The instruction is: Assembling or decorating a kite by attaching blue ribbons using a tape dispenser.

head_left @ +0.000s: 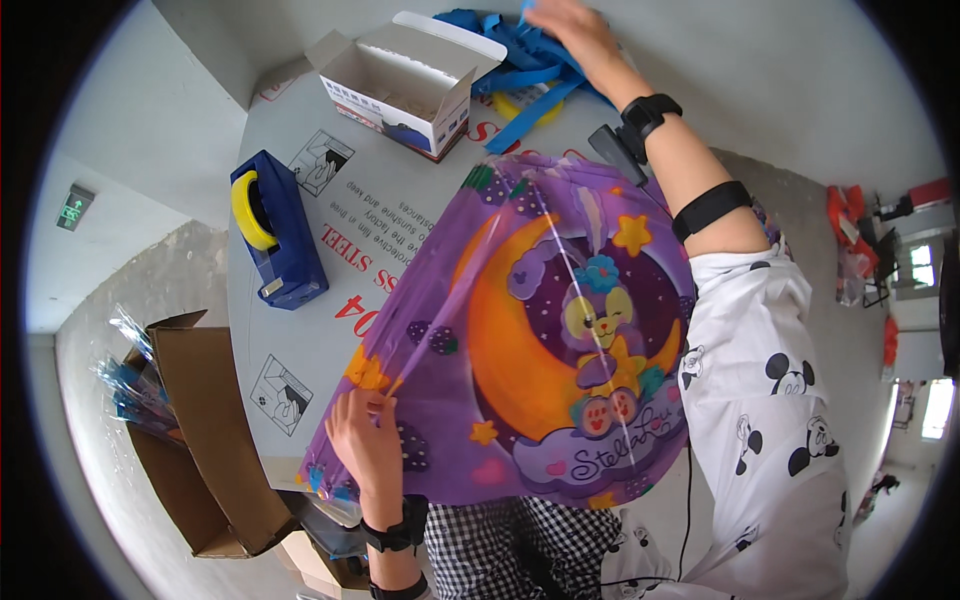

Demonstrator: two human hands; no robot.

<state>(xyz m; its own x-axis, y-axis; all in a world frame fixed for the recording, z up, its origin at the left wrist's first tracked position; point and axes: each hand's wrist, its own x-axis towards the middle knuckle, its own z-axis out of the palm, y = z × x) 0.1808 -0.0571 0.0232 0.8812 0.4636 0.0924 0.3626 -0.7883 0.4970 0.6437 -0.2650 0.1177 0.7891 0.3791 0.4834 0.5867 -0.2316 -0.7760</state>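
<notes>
We pinch left edge of purple printed sheet (545,345) in left hand (365,435), near its lower corner; sheet spreads over grey table (300,335) toward our lap. Right hand (572,32) reaches to blue strips (535,75); its grip we cannot tell.

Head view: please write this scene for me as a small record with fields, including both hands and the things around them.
Left hand: pinching the lower-left part of the purple printed sheet
Right hand: at the blue strips; grip unclear
Sheet: spread over the near part of the table
Table, left: blue tape dispenser with yellow tape roll
Table, far side: open white box
Beside table, left: open cardboard box
</notes>
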